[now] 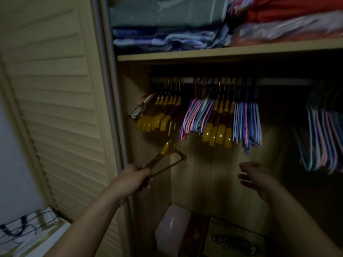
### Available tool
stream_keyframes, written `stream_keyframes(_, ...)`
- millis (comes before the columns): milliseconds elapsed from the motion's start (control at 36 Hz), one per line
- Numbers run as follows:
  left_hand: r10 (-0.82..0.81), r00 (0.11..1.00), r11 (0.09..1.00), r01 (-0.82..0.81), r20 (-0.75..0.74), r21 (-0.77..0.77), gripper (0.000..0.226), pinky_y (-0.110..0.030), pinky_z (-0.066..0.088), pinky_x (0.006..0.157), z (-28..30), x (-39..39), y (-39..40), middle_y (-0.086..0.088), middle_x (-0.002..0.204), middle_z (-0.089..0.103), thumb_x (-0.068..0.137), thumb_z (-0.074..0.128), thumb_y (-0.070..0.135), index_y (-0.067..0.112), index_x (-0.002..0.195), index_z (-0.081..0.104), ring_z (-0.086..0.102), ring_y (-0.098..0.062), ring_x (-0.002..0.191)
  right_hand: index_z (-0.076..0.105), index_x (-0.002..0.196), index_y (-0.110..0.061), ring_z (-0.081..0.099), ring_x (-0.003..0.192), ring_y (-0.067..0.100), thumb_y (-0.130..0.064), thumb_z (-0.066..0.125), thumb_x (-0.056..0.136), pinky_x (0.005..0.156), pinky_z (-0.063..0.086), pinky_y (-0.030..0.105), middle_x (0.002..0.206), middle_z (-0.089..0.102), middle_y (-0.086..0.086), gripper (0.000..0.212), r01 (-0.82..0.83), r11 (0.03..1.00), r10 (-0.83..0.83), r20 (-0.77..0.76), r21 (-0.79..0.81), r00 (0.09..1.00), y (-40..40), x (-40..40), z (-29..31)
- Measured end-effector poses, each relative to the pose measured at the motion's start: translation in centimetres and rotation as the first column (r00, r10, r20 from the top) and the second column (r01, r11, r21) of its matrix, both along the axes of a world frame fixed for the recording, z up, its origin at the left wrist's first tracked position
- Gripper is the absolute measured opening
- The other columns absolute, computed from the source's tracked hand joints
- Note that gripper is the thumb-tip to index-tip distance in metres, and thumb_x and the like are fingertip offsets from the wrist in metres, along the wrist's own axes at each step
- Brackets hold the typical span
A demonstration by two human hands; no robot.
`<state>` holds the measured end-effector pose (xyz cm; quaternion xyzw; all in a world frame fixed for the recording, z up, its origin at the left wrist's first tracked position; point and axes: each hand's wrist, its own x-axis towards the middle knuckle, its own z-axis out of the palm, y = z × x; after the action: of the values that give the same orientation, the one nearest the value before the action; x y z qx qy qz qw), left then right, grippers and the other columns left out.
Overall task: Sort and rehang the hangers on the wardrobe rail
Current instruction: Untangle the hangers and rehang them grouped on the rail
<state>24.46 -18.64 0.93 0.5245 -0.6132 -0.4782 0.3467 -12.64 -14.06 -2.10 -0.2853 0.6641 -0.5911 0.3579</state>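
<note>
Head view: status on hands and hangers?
Left hand grips one amber wooden hanger, off the rail. Right hand open, empty. Amber and pastel wire hangers still mixed on rail. Nothing blocking.

Lighting is dim, with the brightest patch on the wardrobe's wooden back panel [213, 164]. A pale louvred door [55, 89] stands at the left, beside a grey metal frame edge [109, 71]; a wooden shelf [222, 51] above carries folded textiles [167, 21] in grey, blue, red and pink. On the wardrobe floor stand a translucent pinkish container [170, 227] and a printed box [235, 238], and striped fabric [24, 229] lies at the lower left outside the wardrobe.
</note>
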Motion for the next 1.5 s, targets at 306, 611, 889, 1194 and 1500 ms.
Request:
stream_keyframes(306,-0.030,0.997,0.995,0.024,-0.069,-0.093,0.018,-0.035,0.048,0.066,5.4,-3.7,-4.4,-0.016,0.073,0.072,0.096,0.055,0.019,0.005,0.101,0.065,0.065,-0.025,0.065,0.061,0.103,-0.013,0.064,0.094,0.027,-0.017,0.058,0.099,0.068,0.054,0.035,0.104,0.063,0.010,0.006,0.126,0.992,-0.127,-0.060,-0.028,0.990,0.6,-1.8,4.5)
stream_keyframes(611,-0.087,0.996,0.987,0.081,-0.032,-0.141,0.047,-0.043,0.053,0.097,11.6,-10.5,-12.0,-0.018,0.123,0.066,0.099,0.052,0.030,0.010,0.141,0.045,0.066,-0.031,0.110,0.062,0.102,-0.004,0.060,0.085,0.030,-0.014,0.056,0.100,0.075,0.050,0.038,0.095,0.063,0.018,0.012,0.175,0.984,-0.176,-0.084,-0.020,0.981,1.2,-2.0,6.4)
stream_keyframes(889,-0.073,0.995,0.983,0.059,-0.073,-0.174,0.028,-0.029,0.046,0.058,13.6,-14.4,-16.3,-0.009,0.092,0.069,0.100,0.051,0.024,0.005,0.119,0.059,0.068,-0.019,0.077,0.063,0.096,0.000,0.052,0.076,0.029,-0.008,0.052,0.100,0.065,0.043,0.033,0.085,0.058,0.017,0.014,0.195,0.980,-0.189,-0.119,0.044,0.975,1.7,-1.2,5.8)
stream_keyframes(1194,-0.141,0.990,0.963,0.133,-0.019,-0.235,0.072,-0.044,0.049,0.101,8.3,-13.7,-18.1,-0.008,0.132,0.060,0.093,0.066,0.030,0.019,0.154,0.030,0.061,-0.029,0.117,0.063,0.092,-0.005,0.056,0.074,0.024,-0.005,0.051,0.100,0.064,0.046,0.031,0.081,0.060,0.013,0.014,0.212,0.977,-0.209,-0.147,0.003,0.967,2.4,-0.8,5.0)
stream_keyframes(1500,0.068,0.931,0.794,0.167,0.358,-0.585,0.066,-0.048,0.038,0.108,6.4,-10.3,-12.5,-0.007,0.155,0.029,0.093,0.058,0.040,0.028,0.152,0.031,0.030,-0.030,0.142,0.067,0.093,-0.022,0.061,0.079,0.018,-0.019,0.054,0.099,0.072,0.048,0.033,0.081,0.064,0.000,0.014,0.314,0.924,-0.365,-0.255,-0.221,0.895,1.2,-0.2,8.5)
